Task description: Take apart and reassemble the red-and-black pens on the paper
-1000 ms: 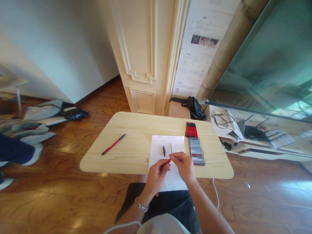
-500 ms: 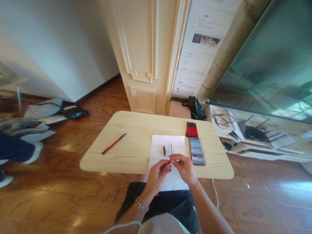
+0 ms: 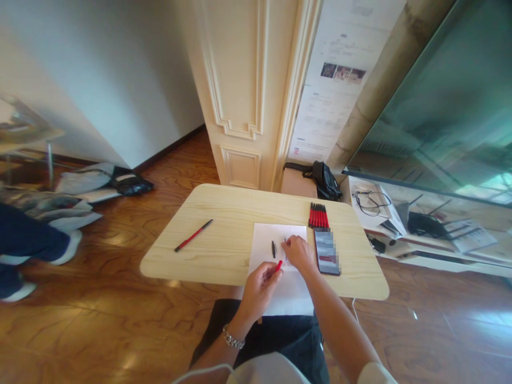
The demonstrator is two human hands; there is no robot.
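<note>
A red pen barrel [image 3: 279, 265] is pinched in my left hand [image 3: 259, 285], its end sticking up past the fingertips over the white paper [image 3: 286, 298]. My right hand [image 3: 299, 253] is closed at the fingertips on a thin dark pen refill [image 3: 286, 257] on the paper; the fingers partly hide it. Just left of the right hand lies a small black pen part [image 3: 274, 249]. At the table's left lies a whole red and black pen [image 3: 193, 236]. Several red pens with black ends [image 3: 318, 216] lie side by side at the back right.
A phone [image 3: 327, 252] with a blurred screen lies right of the paper on the light wooden table [image 3: 228, 213]. Behind the table is a black bag [image 3: 326, 180]. A white cabinet with cables [image 3: 372, 202] stands at the right. Another person's legs [image 3: 32, 240] show at the far left.
My right hand has left the red barrel and moved forward to the refill on the paper. My left hand still holds the barrel. The whole view has shifted slightly.
</note>
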